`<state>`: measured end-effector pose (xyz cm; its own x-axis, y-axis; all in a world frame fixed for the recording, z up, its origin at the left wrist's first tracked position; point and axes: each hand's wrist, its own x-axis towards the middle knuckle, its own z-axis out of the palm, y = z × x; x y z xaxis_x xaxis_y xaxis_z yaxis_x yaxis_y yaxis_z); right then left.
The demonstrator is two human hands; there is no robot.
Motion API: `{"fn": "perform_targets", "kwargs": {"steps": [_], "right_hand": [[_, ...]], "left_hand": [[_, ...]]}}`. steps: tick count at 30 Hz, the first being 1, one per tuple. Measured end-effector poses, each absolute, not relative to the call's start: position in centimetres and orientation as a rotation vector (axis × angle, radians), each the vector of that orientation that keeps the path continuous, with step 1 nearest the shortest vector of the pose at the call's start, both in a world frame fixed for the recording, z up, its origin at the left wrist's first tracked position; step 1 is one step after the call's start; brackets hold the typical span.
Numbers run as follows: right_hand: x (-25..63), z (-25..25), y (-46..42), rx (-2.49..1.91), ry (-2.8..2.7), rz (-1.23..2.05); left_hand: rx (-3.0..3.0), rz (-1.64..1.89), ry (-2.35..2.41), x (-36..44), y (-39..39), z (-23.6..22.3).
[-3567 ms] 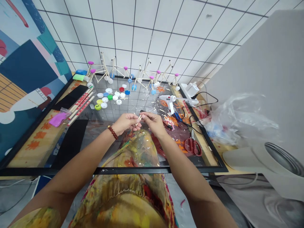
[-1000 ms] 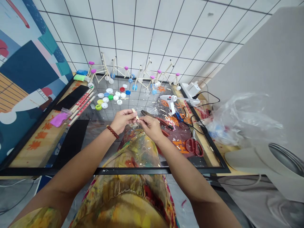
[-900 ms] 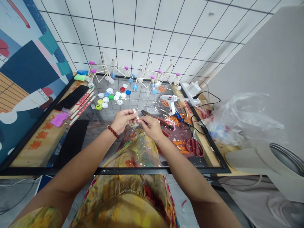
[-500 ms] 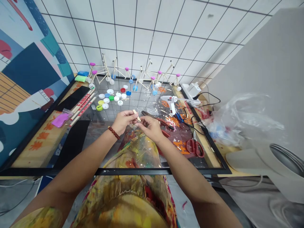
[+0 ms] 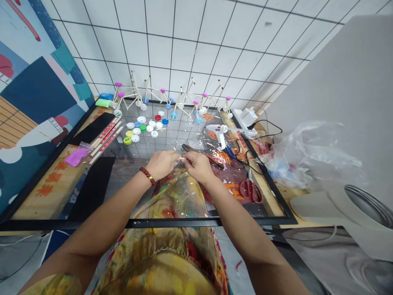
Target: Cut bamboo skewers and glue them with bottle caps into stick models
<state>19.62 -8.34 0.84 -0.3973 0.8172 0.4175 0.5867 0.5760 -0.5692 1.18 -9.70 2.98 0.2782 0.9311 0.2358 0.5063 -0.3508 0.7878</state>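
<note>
Above the glass tabletop, my left hand (image 5: 162, 164) is closed, its back turned up. A pale tip of a short wooden stick pokes out over its fingers. My right hand (image 5: 199, 167) pinches thumb to finger close beside it. Between the two sets of fingertips shows a pale end of the short wooden sticks (image 5: 182, 158); the fingers cover the rest. Pliers (image 5: 188, 148) with red handles lie just behind and partly under my right hand. Wood crumbs and offcuts are scattered around them.
Stick figures with pink tops and cap wheels (image 5: 184, 102) line the back. Several bottle caps (image 5: 143, 128) lie left of centre. Rightward are a white glue gun (image 5: 219, 133), red scissors (image 5: 250, 189) and a power strip (image 5: 245, 122). Long sticks (image 5: 104, 139) and a purple clay bag (image 5: 76, 156) lie left.
My left hand has rolled over, back up, so the short sticks that stood in its fingertips are now mostly hidden. Both hands have dropped slightly; my right thumb and finger have closed on the sticks.
</note>
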Motion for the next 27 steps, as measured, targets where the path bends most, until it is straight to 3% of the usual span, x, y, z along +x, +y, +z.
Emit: {"fn": "perform_targets", "kwargs": {"steps": [6,13,27], "right_hand": [[19.0,0.5,-7.5,-1.003,-1.552,1.032],[19.3,0.7,-7.4,-0.965,-1.582,0.942],[19.2,1.5,-7.8,-0.931,-1.555,1.069]], "left_hand": [[1.157,1.01,1.137,2.6,-9.6,3.2],[0.935,0.936,1.043,2.6,-9.8,3.3],[0.884,0.854,0.984,2.2,-9.7,2.9]]}}
